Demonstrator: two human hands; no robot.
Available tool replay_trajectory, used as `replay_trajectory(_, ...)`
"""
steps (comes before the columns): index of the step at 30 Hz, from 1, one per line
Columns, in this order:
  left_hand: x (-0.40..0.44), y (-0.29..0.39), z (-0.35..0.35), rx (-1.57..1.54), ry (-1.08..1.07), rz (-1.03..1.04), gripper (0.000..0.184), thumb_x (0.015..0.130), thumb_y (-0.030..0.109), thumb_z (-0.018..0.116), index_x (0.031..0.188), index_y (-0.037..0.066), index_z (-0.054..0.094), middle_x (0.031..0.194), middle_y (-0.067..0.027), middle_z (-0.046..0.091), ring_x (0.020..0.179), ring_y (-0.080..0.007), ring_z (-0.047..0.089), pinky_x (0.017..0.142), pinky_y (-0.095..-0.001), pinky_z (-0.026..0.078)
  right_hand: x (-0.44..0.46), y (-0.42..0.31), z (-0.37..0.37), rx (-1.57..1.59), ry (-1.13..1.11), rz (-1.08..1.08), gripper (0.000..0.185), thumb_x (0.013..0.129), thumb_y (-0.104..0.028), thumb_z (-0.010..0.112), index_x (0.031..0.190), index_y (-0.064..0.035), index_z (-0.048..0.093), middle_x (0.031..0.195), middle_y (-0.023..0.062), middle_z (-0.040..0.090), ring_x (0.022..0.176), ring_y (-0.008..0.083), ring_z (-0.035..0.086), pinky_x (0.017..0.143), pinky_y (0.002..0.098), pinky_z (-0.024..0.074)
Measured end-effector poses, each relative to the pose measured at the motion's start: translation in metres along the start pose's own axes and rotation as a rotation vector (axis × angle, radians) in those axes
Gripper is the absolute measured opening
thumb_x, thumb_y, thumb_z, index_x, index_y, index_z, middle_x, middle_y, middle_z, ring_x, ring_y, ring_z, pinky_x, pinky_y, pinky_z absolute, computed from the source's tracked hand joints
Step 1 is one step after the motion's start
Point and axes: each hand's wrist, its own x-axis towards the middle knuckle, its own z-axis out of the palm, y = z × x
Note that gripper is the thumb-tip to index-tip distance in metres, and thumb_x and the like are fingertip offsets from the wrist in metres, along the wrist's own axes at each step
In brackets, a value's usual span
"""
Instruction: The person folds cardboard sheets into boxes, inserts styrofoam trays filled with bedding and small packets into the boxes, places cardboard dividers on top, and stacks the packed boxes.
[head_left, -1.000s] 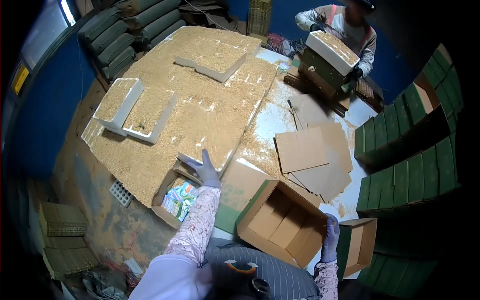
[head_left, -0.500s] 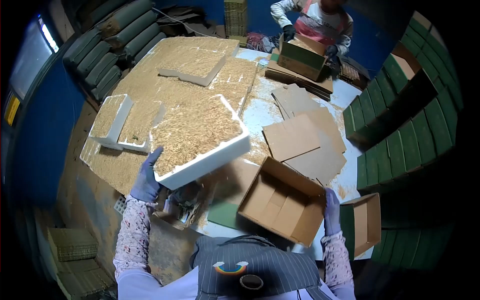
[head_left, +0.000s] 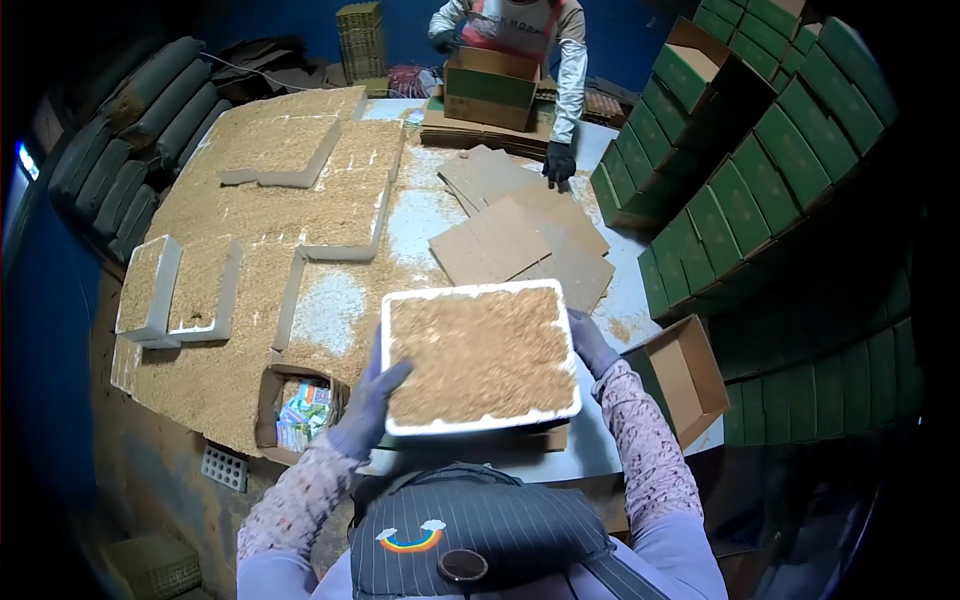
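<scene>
A white foam tray (head_left: 480,355) filled with tan, grainy material is held level in front of my body. My left hand (head_left: 370,400), in a purple glove, grips its left side with the thumb over the rim. On the opposite side my right hand (head_left: 594,345) presses against the edge, its fingertips partly hidden. Below the tray a cardboard edge (head_left: 556,437) shows; the rest of what lies under it is hidden. Flat cardboard sheets (head_left: 490,240) lie just beyond the tray.
Many filled trays (head_left: 230,200) cover the left of the table. A small box of colourful packets (head_left: 270,405) sits at the near left. Green boxes (head_left: 700,225) are stacked at right, near an open box (head_left: 690,375). Across the table, a co-worker (head_left: 510,25) handles a green box (head_left: 490,90).
The filled tray has moved right, in front of me, where the open carton was visible. My right hand has left that carton's edge for the tray. The co-worker's one hand now reaches toward the sheets.
</scene>
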Motion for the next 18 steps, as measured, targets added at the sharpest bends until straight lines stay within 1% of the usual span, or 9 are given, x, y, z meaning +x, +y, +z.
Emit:
replay_trajectory(2, -0.020, 0.010, -0.003, 0.156, -0.046, 0.009, 0.084, 0.092, 0.034, 0.056, 0.154, 0.006, 0.008, 0.149, -0.0178, 0.034, 0.134, -0.0262, 0.039, 0.112, -0.0369, 0.031, -0.003, 0.023, 0.013, -0.111, 0.083, -0.077, 0.032, 0.096, -0.026, 0.053, 0.112, -0.0020, 0.065, 0.103, 0.0096, 0.069, 0.096, 0.0224, 0.066, 0.083, 0.0341, 0.0510)
replay_trajectory(3, -0.021, 0.000, -0.015, 0.334, 0.003, 0.026, 0.088, 0.091, 0.037, 0.057, 0.154, 0.005, 0.005, 0.148, -0.0174, 0.034, 0.134, -0.0235, 0.039, 0.111, -0.0358, 0.032, -0.003, 0.028, 0.019, -0.360, 0.047, -0.336, 0.026, 0.092, -0.019, 0.055, 0.110, -0.0038, 0.066, 0.103, 0.0118, 0.069, 0.097, 0.0264, 0.066, 0.087, 0.0342, 0.0500)
replay_trajectory(4, -0.019, -0.016, -0.026, 0.328, 0.006, 0.018, 0.088, 0.091, 0.037, 0.057, 0.154, 0.005, 0.005, 0.148, -0.0174, 0.034, 0.134, -0.0235, 0.039, 0.111, -0.0358, 0.032, -0.008, 0.034, 0.020, -0.314, 0.004, -0.335, 0.036, 0.096, -0.024, 0.049, 0.114, 0.0029, 0.065, 0.110, 0.0094, 0.069, 0.100, 0.0159, 0.061, 0.091, 0.0278, 0.0460)
replay_trajectory(8, -0.007, -0.026, -0.027, 0.289, 0.028, -0.044, 0.084, 0.092, 0.034, 0.061, 0.154, 0.005, 0.012, 0.154, -0.0172, 0.028, 0.138, -0.0230, 0.033, 0.112, -0.0339, 0.030, -0.001, -0.014, -0.013, -0.050, -0.492, -0.012, 0.045, 0.097, -0.036, 0.053, 0.123, 0.0000, 0.063, 0.116, 0.0088, 0.067, 0.108, 0.0188, 0.061, 0.095, 0.0305, 0.0459)
replay_trajectory(10, -0.002, -0.040, -0.034, 0.560, 0.086, -0.023, 0.082, 0.093, 0.033, 0.060, 0.154, 0.005, 0.013, 0.156, -0.0177, 0.026, 0.140, -0.0239, 0.031, 0.113, -0.0326, 0.027, 0.035, -0.028, -0.033, -0.088, -0.672, 0.206, 0.046, 0.095, -0.034, 0.059, 0.126, -0.0001, 0.060, 0.118, 0.0100, 0.065, 0.111, 0.0189, 0.059, 0.095, 0.0326, 0.0474)
replay_trajectory(12, 0.002, -0.044, -0.033, 0.637, 0.122, -0.036, 0.079, 0.092, 0.027, 0.061, 0.153, 0.005, 0.015, 0.156, -0.0199, 0.025, 0.143, -0.0277, 0.027, 0.114, -0.0332, 0.024, 0.095, -0.032, -0.033, -0.050, -0.453, 0.121, 0.044, 0.090, -0.029, 0.066, 0.127, -0.0046, 0.060, 0.118, 0.0117, 0.064, 0.109, 0.0198, 0.060, 0.094, 0.0340, 0.0488)
replay_trajectory(14, 0.008, -0.062, -0.041, 0.686, 0.186, -0.076, 0.077, 0.092, 0.023, 0.060, 0.152, 0.004, 0.017, 0.154, -0.0228, 0.028, 0.140, -0.0318, 0.033, 0.112, -0.0342, 0.028, 0.146, -0.047, -0.017, -0.471, -0.060, -0.089, 0.060, 0.082, -0.032, 0.072, 0.136, -0.0147, 0.053, 0.138, 0.0094, 0.052, 0.117, 0.0209, 0.055, 0.100, 0.0345, 0.0428)
replay_trajectory(16, 0.007, -0.042, -0.020, 0.897, 0.255, -0.201, 0.069, 0.092, 0.016, 0.057, 0.149, -0.002, 0.022, 0.147, -0.0300, 0.033, 0.130, -0.0408, 0.044, 0.106, -0.0388, 0.038, 0.215, -0.045, -0.010, -1.049, 0.015, -0.457, 0.087, 0.074, -0.035, 0.079, 0.147, -0.0170, 0.036, 0.149, 0.0124, 0.039, 0.134, 0.0267, 0.040, 0.111, 0.0413, 0.0310)
replay_trajectory(18, 0.007, -0.051, -0.014, 1.118, 0.294, 0.020, 0.065, 0.092, 0.012, 0.054, 0.146, -0.005, 0.024, 0.145, -0.0291, 0.036, 0.130, -0.0417, 0.043, 0.107, -0.0412, 0.038, 0.261, -0.052, 0.007, -1.211, -0.070, -0.439, 0.098, 0.071, -0.036, 0.081, 0.150, -0.0180, 0.027, 0.153, 0.0132, 0.032, 0.140, 0.0289, 0.030, 0.114, 0.0451, 0.0240)
